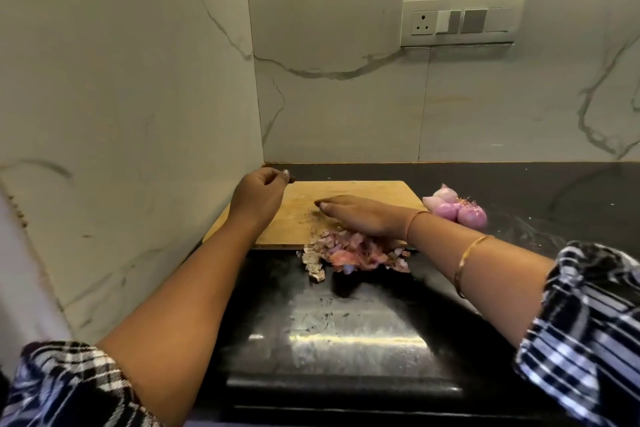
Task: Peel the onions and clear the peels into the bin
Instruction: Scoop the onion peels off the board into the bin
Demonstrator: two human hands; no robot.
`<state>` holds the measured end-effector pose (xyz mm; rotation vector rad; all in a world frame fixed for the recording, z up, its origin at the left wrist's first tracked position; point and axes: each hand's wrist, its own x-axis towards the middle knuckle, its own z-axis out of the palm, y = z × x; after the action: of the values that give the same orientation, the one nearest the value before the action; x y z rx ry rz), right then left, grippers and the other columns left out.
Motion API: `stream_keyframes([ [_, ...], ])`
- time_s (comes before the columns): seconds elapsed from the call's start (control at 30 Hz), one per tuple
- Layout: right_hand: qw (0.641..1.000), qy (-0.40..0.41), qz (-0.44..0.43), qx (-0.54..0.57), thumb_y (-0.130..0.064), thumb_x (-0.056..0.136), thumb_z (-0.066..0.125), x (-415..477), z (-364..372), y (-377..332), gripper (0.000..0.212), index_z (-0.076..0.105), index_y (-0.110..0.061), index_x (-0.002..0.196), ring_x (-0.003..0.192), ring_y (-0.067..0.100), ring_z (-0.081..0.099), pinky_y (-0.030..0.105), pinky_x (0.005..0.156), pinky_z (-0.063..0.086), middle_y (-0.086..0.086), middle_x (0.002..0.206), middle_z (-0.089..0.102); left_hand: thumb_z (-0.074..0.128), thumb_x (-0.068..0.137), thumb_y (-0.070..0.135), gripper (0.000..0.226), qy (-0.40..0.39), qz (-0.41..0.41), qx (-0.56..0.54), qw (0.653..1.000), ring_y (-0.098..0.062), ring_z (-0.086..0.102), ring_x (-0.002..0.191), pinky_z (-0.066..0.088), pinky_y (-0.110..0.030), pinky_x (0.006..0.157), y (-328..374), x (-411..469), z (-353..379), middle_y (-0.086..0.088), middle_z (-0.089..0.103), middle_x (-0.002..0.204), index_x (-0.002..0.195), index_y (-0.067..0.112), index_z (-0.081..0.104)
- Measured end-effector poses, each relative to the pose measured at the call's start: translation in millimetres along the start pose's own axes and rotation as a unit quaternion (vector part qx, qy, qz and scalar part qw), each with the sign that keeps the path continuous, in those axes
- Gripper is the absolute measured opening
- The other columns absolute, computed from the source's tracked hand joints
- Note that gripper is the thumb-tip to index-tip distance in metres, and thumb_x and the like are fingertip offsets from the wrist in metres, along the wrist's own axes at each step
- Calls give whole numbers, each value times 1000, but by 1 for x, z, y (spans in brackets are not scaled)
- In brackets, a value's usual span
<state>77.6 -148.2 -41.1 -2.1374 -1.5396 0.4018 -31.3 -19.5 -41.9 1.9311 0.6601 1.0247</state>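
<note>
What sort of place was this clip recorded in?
Most likely a home kitchen: a wooden cutting board on a dark countertop, a heap of onion peels at its near edge, and a socket panel on the marble-look wall.

- Onions (pixel 457 210): pink-purple.
- Peels (pixel 353 253): pink mixed with papery grey-brown.
- Cutting board (pixel 363 189): pale tan wood.
- Counter (pixel 536 184): glossy black.
- Walls (pixel 346 107): off-white marble with grey veins.
- Sleeves (pixel 588 322): black-and-white plaid.
- Bangle (pixel 465 258): gold.

One camera sits on the person's head. It looks forward and down, close above the cutting board (pixel 360 192), facing the wall (pixel 346 114) behind it.
</note>
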Motion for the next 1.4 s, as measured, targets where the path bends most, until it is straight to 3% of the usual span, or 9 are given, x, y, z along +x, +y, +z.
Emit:
stream_keyframes([
  [0.33, 995, -26, -83, 47, -24, 100, 38, -28, 8, 1, 39, 59, -2, 124, 117, 26, 53, 35, 107, 34, 15, 126, 59, 51, 92, 21, 22, 14, 37, 74, 996, -16, 52, 89, 37, -24, 77, 0, 2, -9, -6, 64, 104, 106, 9, 65],
  [0.47, 928, 22, -89, 362, -10, 98, 37, -40, 0, 9, 34, 54, 9, 121, 116, 22, 59, 29, 106, 41, 18, 127, 57, 57, 90, 18, 24, -78, 71, 141, 984, -16, 53, 103, 36, -25, 83, 6, -1, -23, -3, 61, 117, 113, 16, 62],
  [0.53, 951, 84, -49, 294, -5, 100, 32, -40, -6, 19, 35, 51, 9, 125, 123, 28, 52, 34, 110, 36, 23, 132, 53, 61, 87, 21, 28, -161, 69, 199, 964, -16, 51, 113, 36, -28, 91, 6, -3, -31, -1, 58, 123, 115, 22, 62],
  [0.67, 999, 26, -31, 30, -23, 102, 34, -45, -2, 30, 38, 55, -7, 129, 124, 26, 49, 34, 108, 32, 12, 133, 56, 67, 80, 32, 41, -278, 45, 256, 925, -17, 45, 124, 31, -31, 103, 3, -6, -39, 0, 49, 137, 120, 26, 59],
  [0.83, 983, 58, -51, 167, -37, 89, 42, -44, 1, 16, 50, 63, -3, 119, 121, 28, 53, 41, 108, 36, 14, 127, 60, 68, 79, 33, 57, -361, 17, 292, 886, -19, 34, 133, 24, -29, 106, 7, -9, -43, 3, 33, 148, 132, 25, 49],
  [1.0, 999, -6, -14, 38, -28, 103, 28, -32, 5, 2, 46, 50, 0, 132, 123, 29, 48, 40, 107, 33, 15, 135, 53, 70, 78, 25, 81, -389, -3, 293, 874, -12, 25, 137, 17, -14, 97, 3, -11, -46, 5, 26, 151, 145, 23, 24],
  [1.17, 996, -32, -60, 56, -24, 101, 35, -35, 12, -8, 42, 58, 10, 112, 92, 28, 52, 40, 90, 39, 21, 107, 61, 69, 80, 13, 85, -369, -40, 240, 897, -6, 24, 137, 15, -9, 96, -7, -12, -45, 3, 28, 150, 147, 15, 16],
  [1.27, 994, 1, -83, 77, -42, 86, 39, -38, 6, -5, 58, 64, 3, 112, 108, 32, 55, 45, 101, 38, 21, 117, 62, 66, 83, 13, 81, -362, -38, 234, 901, -7, 25, 137, 15, -8, 93, -10, -10, -42, 3, 29, 150, 147, 14, 15],
  [1.4, 960, 35, -83, 267, -19, 91, 42, -48, -3, 1, 40, 58, 10, 114, 118, 36, 54, 43, 108, 39, 28, 123, 58, 63, 86, 15, 77, -354, -31, 237, 904, -8, 25, 137, 16, -9, 93, -12, -6, -37, 3, 28, 150, 147, 14, 16],
])
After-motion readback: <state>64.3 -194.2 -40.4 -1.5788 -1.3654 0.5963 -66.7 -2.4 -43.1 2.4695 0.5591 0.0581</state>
